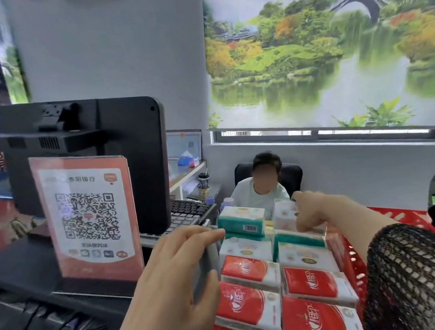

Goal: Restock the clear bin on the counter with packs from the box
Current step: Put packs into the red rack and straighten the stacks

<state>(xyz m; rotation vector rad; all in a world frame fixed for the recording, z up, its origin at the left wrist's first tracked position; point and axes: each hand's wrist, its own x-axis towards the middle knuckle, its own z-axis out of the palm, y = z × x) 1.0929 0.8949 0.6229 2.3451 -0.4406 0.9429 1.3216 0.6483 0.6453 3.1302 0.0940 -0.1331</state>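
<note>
The right hand point(312, 214) reaches out with fingers curled down onto a pale pack point(283, 213) at the far end of the bin point(210, 253). Whether it pinches that pack or only presses on it is hidden by the knuckles. The left hand point(170, 279) is spread and holds nothing, its fingertips at the bin's clear left wall, probably to steady it.

The pale pack lies just left of and under the right fingers and looks to stand on edge. The right hand is the nearer one to it, while the left hand is back and to the left.

The bin runs lengthwise away from the person, and its packs lie in two columns. Red packs point(309, 283) fill the stretch nearer than the right hand. A green pack point(242, 224) tops the left column, straight left of the grip. The bin looks almost full, so little room seems left beyond the far end.

A red crate point(389, 221) sits right of the grip, beside the bin. I cannot tell what is in it.
</note>
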